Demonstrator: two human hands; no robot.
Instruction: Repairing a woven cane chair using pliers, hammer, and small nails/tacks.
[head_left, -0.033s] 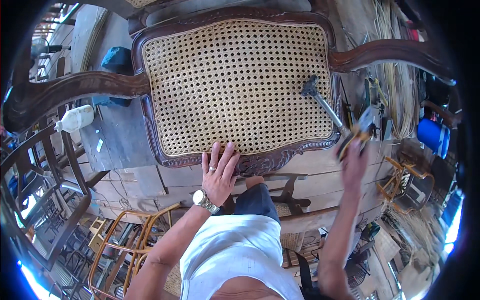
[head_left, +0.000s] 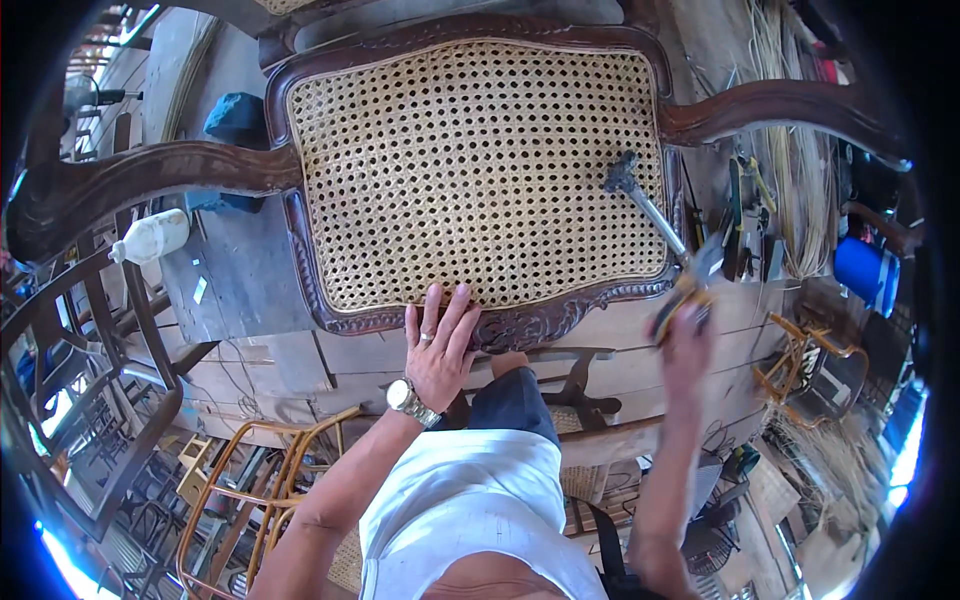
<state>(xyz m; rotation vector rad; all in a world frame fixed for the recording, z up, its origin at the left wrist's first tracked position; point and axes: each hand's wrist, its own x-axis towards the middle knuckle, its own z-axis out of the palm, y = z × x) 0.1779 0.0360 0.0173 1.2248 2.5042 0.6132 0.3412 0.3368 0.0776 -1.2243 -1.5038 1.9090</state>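
A person in a white top worked over a dark carved wooden chair frame (head_left: 540,325) that lay directly ahead, its arms reaching out to either side and its woven cane panel (head_left: 470,170) facing up. The left hand (head_left: 438,360), wearing a ring (head_left: 427,337) and a metal-banded wristwatch (head_left: 405,396), rested on the frame's near rim, fingers extended and slightly spread, the longest tips at the cane's edge. The right hand (head_left: 690,345) was closed around the yellow-and-black handles of a bladed tool (head_left: 690,293), though blur hid how each finger sat. A hammer (head_left: 655,216) lay across the panel's right side, its handle pointing toward the tool. A white bottle (head_left: 157,236) lay on its side at left, near a blue block (head_left: 235,118), while pale strands (head_left: 795,150) stretched along the far right.
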